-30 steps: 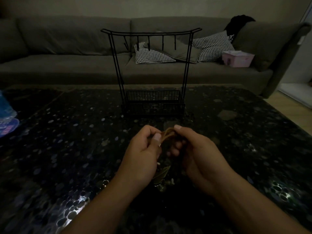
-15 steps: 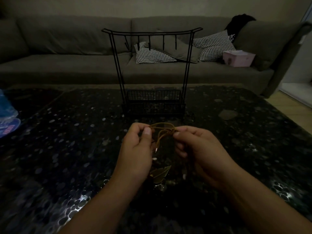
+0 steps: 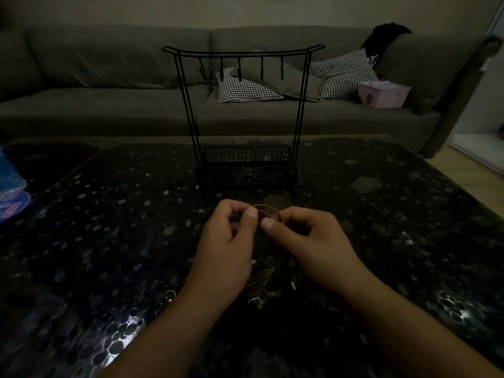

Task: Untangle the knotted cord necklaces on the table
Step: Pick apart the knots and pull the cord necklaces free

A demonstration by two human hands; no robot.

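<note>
- A blue plastic bag (image 3: 11,186) is lying at the table's (image 3: 109,241) nine o'clock edge.
- The left hand (image 3: 226,246) is hovering at the table's six o'clock, thumb and curled fingers pinching the tan cord (image 3: 268,208); the cord is arching between both hands above the tabletop.
- A black wire stand (image 3: 245,118) is sitting at twelve o'clock; a leaf pendant (image 3: 260,281) is dangling between the wrists.
- The right hand (image 3: 311,241) is pinching the cord's other side, fingers curled; the thumbs are nearly touching.

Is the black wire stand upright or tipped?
Upright. The black wire stand has both posts vertical and its basket base flat on the table.
</note>
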